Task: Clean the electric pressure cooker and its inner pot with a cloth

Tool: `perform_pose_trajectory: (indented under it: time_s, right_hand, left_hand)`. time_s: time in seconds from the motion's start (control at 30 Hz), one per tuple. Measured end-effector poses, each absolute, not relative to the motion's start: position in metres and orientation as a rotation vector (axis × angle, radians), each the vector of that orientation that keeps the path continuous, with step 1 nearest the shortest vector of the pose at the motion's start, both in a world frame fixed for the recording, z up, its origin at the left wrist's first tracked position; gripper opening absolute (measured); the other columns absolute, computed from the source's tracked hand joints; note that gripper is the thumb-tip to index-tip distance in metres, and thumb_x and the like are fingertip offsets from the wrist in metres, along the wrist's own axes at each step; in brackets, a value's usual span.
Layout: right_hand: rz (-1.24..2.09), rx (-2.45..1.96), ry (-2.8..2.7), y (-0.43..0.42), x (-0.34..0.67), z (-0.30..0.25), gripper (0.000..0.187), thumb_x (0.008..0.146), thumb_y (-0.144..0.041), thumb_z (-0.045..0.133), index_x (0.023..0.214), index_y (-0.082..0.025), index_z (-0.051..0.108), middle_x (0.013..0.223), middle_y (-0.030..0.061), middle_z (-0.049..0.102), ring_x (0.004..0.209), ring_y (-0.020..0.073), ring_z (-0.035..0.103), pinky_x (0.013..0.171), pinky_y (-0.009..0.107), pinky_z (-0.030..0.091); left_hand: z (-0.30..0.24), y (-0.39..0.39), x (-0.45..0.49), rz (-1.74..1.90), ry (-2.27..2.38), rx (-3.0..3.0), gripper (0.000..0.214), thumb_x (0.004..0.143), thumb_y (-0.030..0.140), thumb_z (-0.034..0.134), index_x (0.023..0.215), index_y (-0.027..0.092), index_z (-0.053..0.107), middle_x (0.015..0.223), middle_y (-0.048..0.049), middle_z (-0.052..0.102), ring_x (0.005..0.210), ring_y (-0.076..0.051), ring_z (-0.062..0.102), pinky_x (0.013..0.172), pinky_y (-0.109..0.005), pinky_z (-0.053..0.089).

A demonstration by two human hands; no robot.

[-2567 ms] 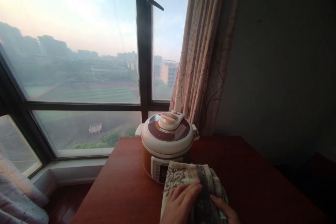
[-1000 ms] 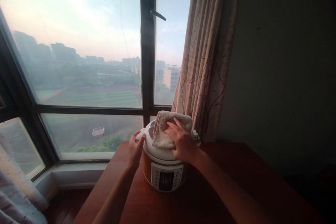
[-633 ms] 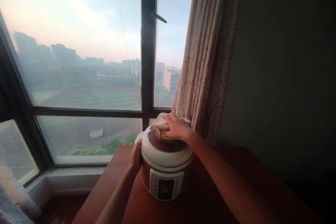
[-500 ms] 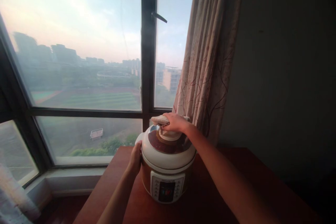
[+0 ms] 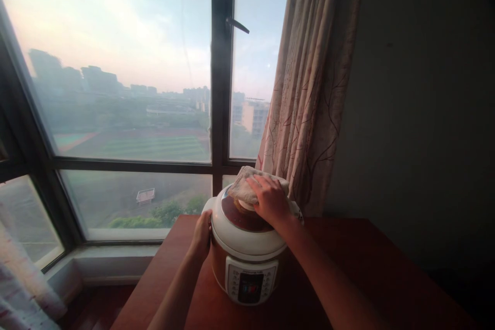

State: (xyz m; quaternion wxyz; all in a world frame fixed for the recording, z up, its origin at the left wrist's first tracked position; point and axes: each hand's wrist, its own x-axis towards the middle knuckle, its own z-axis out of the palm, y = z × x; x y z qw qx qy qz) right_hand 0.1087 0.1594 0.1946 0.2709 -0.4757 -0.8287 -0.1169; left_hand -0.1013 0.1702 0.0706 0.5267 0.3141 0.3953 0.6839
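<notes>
A cream and brown electric pressure cooker [image 5: 247, 252] stands on the reddish wooden table [image 5: 367, 273] near the window. My right hand [image 5: 270, 200] presses a folded beige cloth [image 5: 243, 188] onto the top of the cooker's lid, fingers curled over the cloth. My left hand [image 5: 201, 234] rests against the cooker's left side, its fingers wrapped round the body and partly hidden. The control panel on the cooker's front faces me.
A large dark-framed window [image 5: 221, 87] with a handle fills the left and centre. A patterned curtain [image 5: 305, 93] hangs just behind the cooker on the right. A dark wall [image 5: 425, 103] lies to the right. Pale bedding [image 5: 23, 289] shows at the lower left.
The cloth went from in front of the cooker onto its lid. In the last second my right hand has rubbed it back and forth on the lid's top, while my left hand stayed on the side.
</notes>
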Motion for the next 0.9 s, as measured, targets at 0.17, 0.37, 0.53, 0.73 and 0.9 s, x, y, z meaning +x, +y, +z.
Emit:
perform_pose_trajectory:
  time_s: [0.17,0.37,0.53,0.73,0.9]
  right_hand:
    - [-0.306,-1.196,-2.155,0.142,0.124,0.179,0.068,0.073,-0.005,0.056,0.139,-0.020,0.055,0.146,0.0109,0.054,0.131,0.0296,0.046,0.106,0.045,0.034]
    - [-0.314,-1.084,-2.147,0.120,0.148,0.161,0.072,0.070,0.000,0.051,0.140,-0.018,0.053,0.146,0.0092,0.054,0.136,0.0265,0.043,0.111,0.044,0.033]
    - [-0.242,-1.070,-2.252,0.103,0.156,0.171,0.072,0.077,-0.029,0.071,0.145,-0.020,0.048,0.157,0.0137,0.038,0.144,0.0356,0.031,0.118,0.055,0.023]
    - [0.038,-1.148,-2.276,0.131,0.154,0.208,0.040,0.086,-0.040,0.066,0.123,-0.025,0.064,0.138,0.0086,0.055,0.131,0.0257,0.048,0.113,0.043,0.036]
    - [-0.013,-1.328,-2.336,0.167,0.127,0.217,0.072,0.080,-0.039,0.068,0.146,-0.022,0.044,0.150,0.0116,0.044,0.138,0.0278,0.041,0.114,0.044,0.033]
  left_hand:
    - [0.067,0.163,-0.101,1.618,0.972,0.812,0.042,0.064,0.056,0.074,0.065,0.018,0.059,0.055,0.0037,0.056,0.051,-0.013,0.046,0.050,-0.025,0.037]
    - [0.061,0.160,-0.103,1.598,0.985,0.858,0.041,0.065,0.058,0.072,0.066,0.017,0.064,0.060,0.0008,0.062,0.058,-0.017,0.054,0.059,-0.028,0.044]
    - [0.057,0.163,-0.102,1.609,0.994,0.889,0.041,0.068,0.058,0.070,0.072,0.017,0.069,0.066,-0.0019,0.068,0.064,-0.020,0.059,0.062,-0.030,0.046]
    - [0.057,0.161,-0.098,1.655,1.017,0.849,0.043,0.067,0.059,0.071,0.072,0.017,0.068,0.064,-0.0011,0.066,0.063,-0.019,0.057,0.059,-0.028,0.045]
    - [0.062,0.158,-0.094,1.651,0.970,0.814,0.040,0.067,0.056,0.073,0.073,0.017,0.067,0.066,0.0002,0.064,0.061,-0.016,0.052,0.058,-0.027,0.045]
